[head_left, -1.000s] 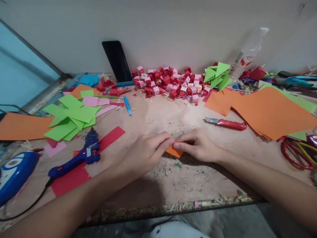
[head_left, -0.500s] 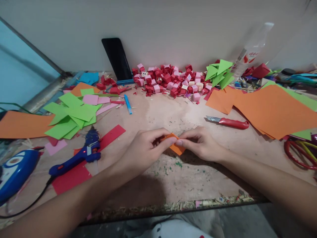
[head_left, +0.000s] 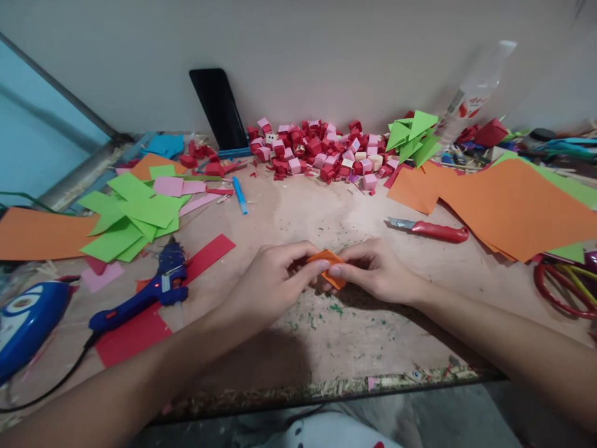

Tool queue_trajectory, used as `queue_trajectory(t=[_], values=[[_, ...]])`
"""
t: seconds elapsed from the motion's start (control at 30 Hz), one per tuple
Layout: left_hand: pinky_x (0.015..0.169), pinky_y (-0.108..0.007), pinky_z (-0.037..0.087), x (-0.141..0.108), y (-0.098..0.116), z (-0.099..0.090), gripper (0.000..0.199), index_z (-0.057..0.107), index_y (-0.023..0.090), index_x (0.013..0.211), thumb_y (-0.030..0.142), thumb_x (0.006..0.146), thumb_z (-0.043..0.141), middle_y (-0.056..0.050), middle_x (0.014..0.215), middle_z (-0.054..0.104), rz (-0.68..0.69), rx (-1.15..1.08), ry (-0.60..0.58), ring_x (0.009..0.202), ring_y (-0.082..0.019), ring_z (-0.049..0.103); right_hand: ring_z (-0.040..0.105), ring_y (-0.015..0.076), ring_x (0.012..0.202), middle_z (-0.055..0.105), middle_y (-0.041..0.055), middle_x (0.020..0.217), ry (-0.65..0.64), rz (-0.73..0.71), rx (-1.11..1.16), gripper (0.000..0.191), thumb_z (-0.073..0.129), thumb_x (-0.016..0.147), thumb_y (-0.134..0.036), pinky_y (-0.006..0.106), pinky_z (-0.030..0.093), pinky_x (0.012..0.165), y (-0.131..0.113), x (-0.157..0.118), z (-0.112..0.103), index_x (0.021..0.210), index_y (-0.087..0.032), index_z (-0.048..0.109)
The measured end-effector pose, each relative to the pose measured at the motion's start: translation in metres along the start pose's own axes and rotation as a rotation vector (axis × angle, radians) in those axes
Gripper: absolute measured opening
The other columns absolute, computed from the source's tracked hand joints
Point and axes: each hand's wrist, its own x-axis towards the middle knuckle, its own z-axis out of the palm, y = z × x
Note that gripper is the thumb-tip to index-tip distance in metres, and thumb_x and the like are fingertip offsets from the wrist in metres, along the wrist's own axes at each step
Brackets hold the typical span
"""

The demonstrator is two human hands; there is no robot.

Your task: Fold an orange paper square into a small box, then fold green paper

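Note:
Between my two hands is a small folded piece of orange paper [head_left: 330,256], held just above the wooden table. My left hand [head_left: 284,274] pinches its left side, thumb on top and fingers curled beneath. From the right, my right hand [head_left: 375,269] grips the same paper, its thumb pressing near the lower middle. The fingers hide parts of the paper. Green flecks lie on the table [head_left: 336,348] below the hands. A red-handled utility knife [head_left: 438,231] rests beyond my right hand, and a red paper strip [head_left: 211,256] lies left of my left hand.
Left are a blue glue gun [head_left: 163,277], green paper pieces [head_left: 144,208] and a blue pen [head_left: 240,196]. Along the wall stand a phone [head_left: 219,109], a heap of red and pink paper cubes [head_left: 317,152] and a bottle [head_left: 480,93]. Orange sheets [head_left: 527,205] and scissors [head_left: 559,289] lie right.
The orange paper's lower corner, which pointed toward me, now sits higher and the visible paper looks smaller. My right thumb has shifted slightly left and down over it. Both hands stay in place.

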Motion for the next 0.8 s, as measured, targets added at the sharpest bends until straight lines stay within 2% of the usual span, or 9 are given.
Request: queue_trajectory(t=[0.17, 0.33, 0.47, 0.53, 0.6, 0.7, 0.73, 0.8], values=[[0.063, -0.023, 0.05, -0.002, 0.005, 0.0, 0.022, 0.071, 0.02, 0.082, 0.027, 0.101, 0.064, 0.001, 0.073, 0.072, 0.023, 0.02, 0.051, 0.067, -0.014, 0.067, 0.067, 0.0148, 0.069, 0.076, 0.0062, 0.081, -0.003, -0.001, 0.078, 0.034, 0.073, 0.096, -0.047, 0.026, 0.052, 0.064, 0.0, 0.0, 0.0, 0.091, -0.014, 0.079], [0.065, -0.023, 0.052, 0.0, 0.003, 0.001, 0.012, 0.075, 0.021, 0.094, 0.031, 0.098, 0.071, 0.0, 0.085, 0.079, -0.03, -0.074, 0.033, 0.074, -0.015, 0.072, 0.072, 0.0156, 0.072, 0.079, 0.0067, 0.082, 0.018, -0.067, 0.149, 0.03, 0.071, 0.099, -0.042, 0.027, 0.058, 0.069, 0.002, 0.0, 0.0, 0.09, -0.015, 0.08], [0.062, -0.022, 0.049, 0.0, 0.001, 0.001, 0.017, 0.075, 0.02, 0.086, 0.028, 0.099, 0.069, 0.001, 0.078, 0.076, 0.002, -0.019, 0.034, 0.069, -0.013, 0.068, 0.074, 0.0159, 0.074, 0.08, 0.007, 0.086, -0.01, -0.078, 0.195, 0.029, 0.07, 0.099, -0.041, 0.028, 0.059, 0.071, 0.005, 0.0, -0.001, 0.093, -0.015, 0.079], [0.06, -0.022, 0.048, -0.001, 0.003, 0.0, 0.016, 0.074, 0.02, 0.087, 0.028, 0.099, 0.068, 0.002, 0.075, 0.074, 0.005, 0.0, 0.052, 0.065, -0.012, 0.064, 0.071, 0.0157, 0.072, 0.079, 0.0063, 0.084, -0.004, -0.086, 0.127, 0.03, 0.071, 0.098, -0.043, 0.027, 0.057, 0.068, 0.003, 0.002, -0.002, 0.091, -0.015, 0.079], [0.059, -0.023, 0.046, -0.002, 0.004, -0.001, 0.013, 0.074, 0.02, 0.089, 0.028, 0.098, 0.068, 0.002, 0.075, 0.072, 0.004, 0.02, 0.082, 0.063, -0.012, 0.062, 0.067, 0.0147, 0.067, 0.076, 0.0045, 0.078, 0.071, -0.102, -0.039, 0.03, 0.072, 0.097, -0.043, 0.025, 0.052, 0.062, -0.005, 0.004, -0.004, 0.088, -0.015, 0.079], [0.057, -0.022, 0.044, -0.002, 0.005, -0.002, 0.011, 0.074, 0.021, 0.095, 0.029, 0.098, 0.068, 0.003, 0.073, 0.07, 0.001, 0.032, 0.134, 0.061, -0.012, 0.059, 0.061, 0.0147, 0.062, 0.07, 0.0025, 0.07, 0.357, -0.156, -0.347, 0.03, 0.07, 0.099, -0.041, 0.026, 0.045, 0.056, -0.03, -0.005, -0.007, 0.081, -0.019, 0.078], [0.056, -0.023, 0.043, -0.002, 0.005, -0.002, 0.012, 0.074, 0.02, 0.096, 0.03, 0.098, 0.068, 0.003, 0.073, 0.069, 0.0, 0.031, 0.14, 0.061, -0.012, 0.059, 0.061, 0.0157, 0.062, 0.068, 0.003, 0.069, 0.452, -0.176, -0.423, 0.032, 0.068, 0.1, -0.041, 0.027, 0.045, 0.055, -0.04, -0.015, -0.008, 0.078, -0.02, 0.076], [0.056, -0.023, 0.043, -0.002, 0.004, -0.001, 0.014, 0.075, 0.019, 0.098, 0.031, 0.098, 0.068, 0.001, 0.073, 0.069, 0.005, 0.028, 0.134, 0.062, -0.013, 0.059, 0.066, 0.0195, 0.072, 0.071, 0.0062, 0.079, 0.499, -0.194, -0.538, 0.027, 0.065, 0.103, -0.037, 0.028, 0.05, 0.061, -0.054, -0.047, -0.008, 0.084, -0.022, 0.077]])
